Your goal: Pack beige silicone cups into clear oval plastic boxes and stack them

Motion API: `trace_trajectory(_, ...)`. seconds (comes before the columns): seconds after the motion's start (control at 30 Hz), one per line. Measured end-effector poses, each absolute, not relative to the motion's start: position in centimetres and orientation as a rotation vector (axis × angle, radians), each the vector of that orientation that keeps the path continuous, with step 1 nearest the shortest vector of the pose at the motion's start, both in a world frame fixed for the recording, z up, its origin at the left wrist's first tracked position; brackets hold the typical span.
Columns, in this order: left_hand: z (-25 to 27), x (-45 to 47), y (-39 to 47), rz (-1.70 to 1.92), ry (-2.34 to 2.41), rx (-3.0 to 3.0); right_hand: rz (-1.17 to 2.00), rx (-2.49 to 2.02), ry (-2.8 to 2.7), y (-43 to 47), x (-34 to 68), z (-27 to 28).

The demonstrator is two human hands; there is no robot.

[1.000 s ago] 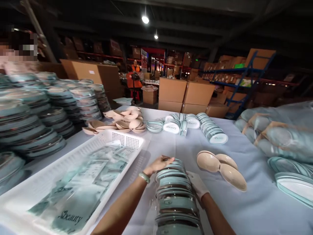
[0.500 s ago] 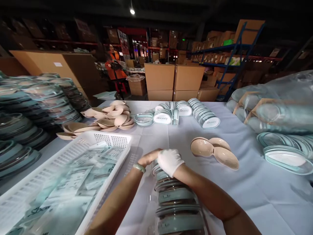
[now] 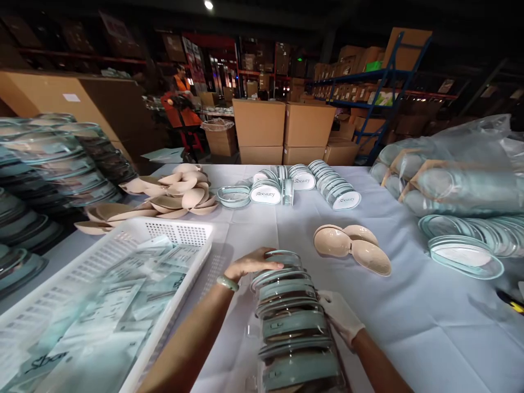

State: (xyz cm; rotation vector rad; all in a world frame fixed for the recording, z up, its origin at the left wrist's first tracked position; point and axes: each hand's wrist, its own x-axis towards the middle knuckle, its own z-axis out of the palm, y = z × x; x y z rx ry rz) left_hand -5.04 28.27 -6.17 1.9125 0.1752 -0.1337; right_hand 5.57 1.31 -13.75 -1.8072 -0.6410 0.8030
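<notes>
A long row of clear plastic cases (image 3: 292,327) with teal rims stands on edge in front of me, running away from the near edge. My left hand (image 3: 249,265), bare with a pale green bangle (image 3: 228,282), reaches to its far end. Thumb and fingers there grip the last clear case (image 3: 286,257). Against the row's right side lies my right hand (image 3: 339,314) in a white glove, fingers stretched forward and partly hidden by the cases. Beyond them rest beige bra cups (image 3: 352,245), joined and bare on the cloth.
A white basket (image 3: 192,232) of printed packets sits left. Beige cups (image 3: 180,191) pile behind it, with stacked cases (image 3: 57,158) farther left. Labelled cases (image 3: 266,192) line the back. Bagged cases (image 3: 450,174) and a yellow-black tool (image 3: 511,301) are right. People work behind.
My gloved right hand has come off the row's far end and moved down to its right side. The left hand stays at the far end, now uncovered. The view has shifted slightly.
</notes>
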Motion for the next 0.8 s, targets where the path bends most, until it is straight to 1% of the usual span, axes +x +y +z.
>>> trace_trajectory(0.1, -5.6, -4.7, 28.8, -0.209, 0.132, 2.002, 0.871, -1.906, -0.699, 1.2, 6.6, -13.7)
trace_trajectory(0.23, -4.0, -4.0, 29.5, -0.345, 0.046, 2.196, 0.993, -1.676, -0.845, 1.6, 7.9, -13.0)
trace_trajectory(0.3, -3.6, -3.9, 29.5, -0.293, 0.043, 2.188, 0.946, -1.628, -0.889, 1.9, 8.1, -13.0)
trace_trajectory(0.4, -4.0, -4.1, 29.0, -0.183, 0.132, 2.196, 0.824, -1.748, -0.816, 2.0, 8.1, -13.8)
trace_trajectory(0.53, -4.7, -4.5, 28.6, -0.154, 0.196, 2.216, 0.729, -1.893, -0.751, 2.1, 8.0, -13.7)
trace_trajectory(0.6, -4.8, -4.5, 28.6, -0.151, 0.187, 2.206, 0.753, -1.984, -0.850, 2.2, 8.4, -12.0)
trace_trajectory(0.7, -4.8, -4.4, 28.5, -0.160, 0.149, 2.207, 0.922, -2.121, -1.054, 2.9, 8.8, -7.7)
trace_trajectory(0.8, -5.1, -3.9, 28.2, -0.137, 0.117, 2.227, 1.025, -2.209, -1.089, 5.2, 7.3, -3.8)
